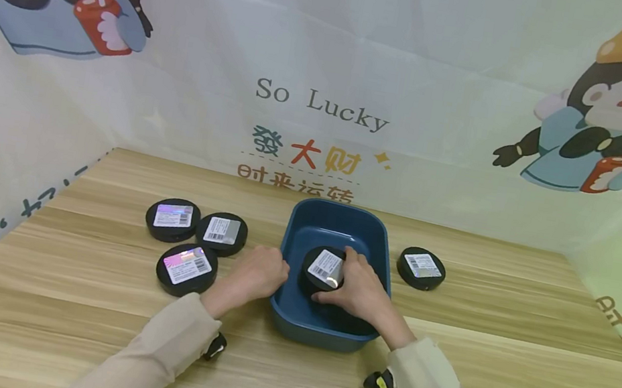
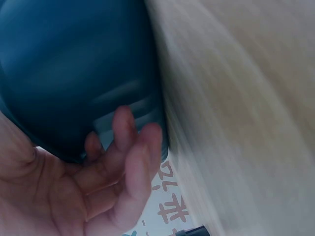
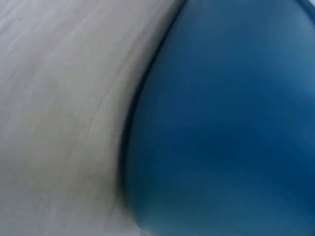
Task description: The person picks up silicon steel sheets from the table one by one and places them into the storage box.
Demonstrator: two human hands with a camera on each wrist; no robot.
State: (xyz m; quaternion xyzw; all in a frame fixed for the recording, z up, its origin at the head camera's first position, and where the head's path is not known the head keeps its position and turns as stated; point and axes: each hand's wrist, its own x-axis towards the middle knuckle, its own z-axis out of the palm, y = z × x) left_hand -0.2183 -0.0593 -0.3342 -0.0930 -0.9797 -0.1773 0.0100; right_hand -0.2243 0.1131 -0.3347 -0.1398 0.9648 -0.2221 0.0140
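A dark blue plastic basin (image 1: 320, 328) stands on the wooden table. My right hand (image 1: 359, 291) reaches inside it and grips a black round case (image 1: 325, 268) with a white label on top, thumb on the near side and fingers on the far side. At the basin's left rim, my left hand (image 1: 256, 277) grips the edge. In the left wrist view, bent fingers (image 2: 125, 172) lie along the basin's outer wall (image 2: 78, 64); the thumb's tip is hidden. Only the basin's outer side (image 3: 226, 128) and the table appear in the right wrist view, blurred.
Left of the basin, several similar black cases lie flat: one at the back (image 1: 172, 219), one beside it (image 1: 222, 234) and one nearer (image 1: 186, 269). Another black case (image 1: 421, 268) lies right of the basin. A printed cloth (image 1: 335, 42) hangs behind the table (image 1: 280, 386).
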